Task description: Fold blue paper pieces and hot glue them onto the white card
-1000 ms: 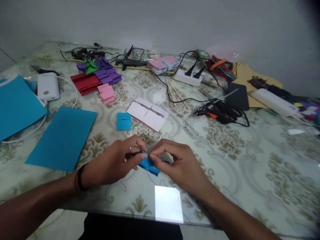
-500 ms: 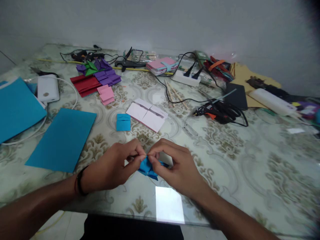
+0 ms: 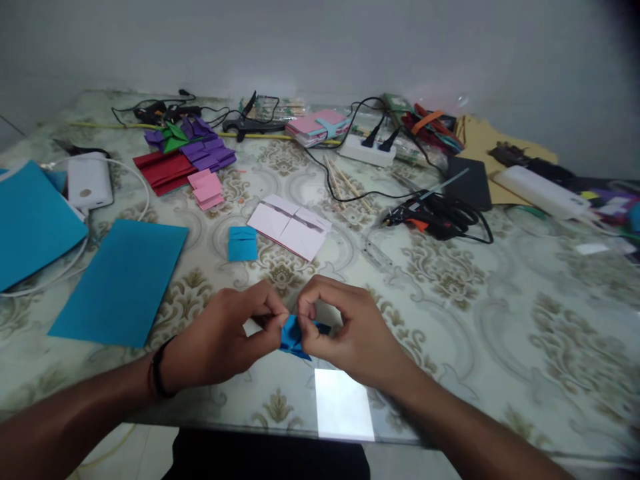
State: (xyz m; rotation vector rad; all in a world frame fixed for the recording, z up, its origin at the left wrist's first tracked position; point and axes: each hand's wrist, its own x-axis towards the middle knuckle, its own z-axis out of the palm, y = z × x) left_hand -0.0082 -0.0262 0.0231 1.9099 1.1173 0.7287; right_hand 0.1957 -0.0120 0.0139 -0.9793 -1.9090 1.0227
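Observation:
A small piece of folded blue paper (image 3: 293, 328) is held just above the front part of the table. My left hand (image 3: 233, 333) pinches its left side between thumb and forefinger. On the other side my right hand (image 3: 345, 333) is closed on the paper, thumb and forefinger together, and hides part of it. Beyond my hands lie a small folded blue square (image 3: 243, 244) and a stack of folded white paper (image 3: 290, 227). A large blue sheet (image 3: 125, 280) rests to the left of my left hand.
More blue sheets (image 3: 35, 227) and a white power bank (image 3: 90, 180) with a cable are at the left. Purple folded papers (image 3: 210, 155) and a red folded paper (image 3: 163, 172) lie behind. A black glue gun (image 3: 425, 215) and a white power strip (image 3: 367, 152) stand to the right.
My fingertips have moved slightly apart, so more blue paper shows between them. The right thumb and forefinger sit a little lower on the paper. The whole view has shifted slightly.

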